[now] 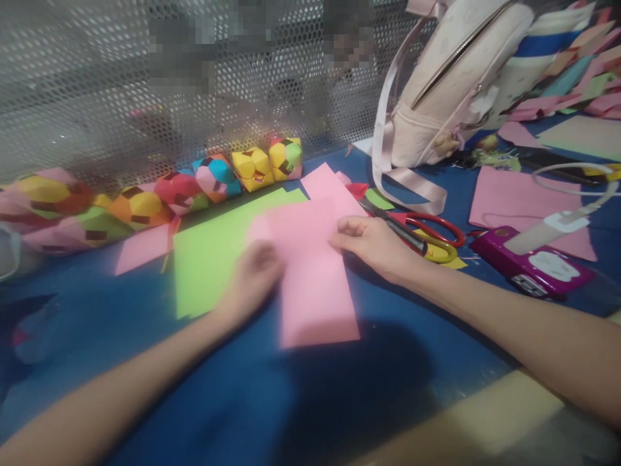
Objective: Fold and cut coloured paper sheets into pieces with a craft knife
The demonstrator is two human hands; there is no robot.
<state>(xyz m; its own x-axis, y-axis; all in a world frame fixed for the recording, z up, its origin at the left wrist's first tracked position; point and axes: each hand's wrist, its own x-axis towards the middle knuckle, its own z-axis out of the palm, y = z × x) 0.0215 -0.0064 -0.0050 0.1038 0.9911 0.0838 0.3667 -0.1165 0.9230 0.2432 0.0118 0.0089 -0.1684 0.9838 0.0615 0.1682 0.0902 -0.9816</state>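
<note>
A pink sheet of paper (315,285) lies on the blue table (204,382), partly over a green sheet (213,249). My left hand (252,275) is blurred by motion and rests on the pink sheet's left edge; its fingers do not show clearly. On the sheet's upper right edge, the curled fingers of my right hand (373,243) pinch the paper.
A row of folded multicoloured paper balls (213,178) lines the perforated metal wall (145,97). Red-handled scissors (422,230) lie right of my right hand. A pink backpack (451,84), a magenta phone (528,265) and more paper sheets (528,207) sit at the right.
</note>
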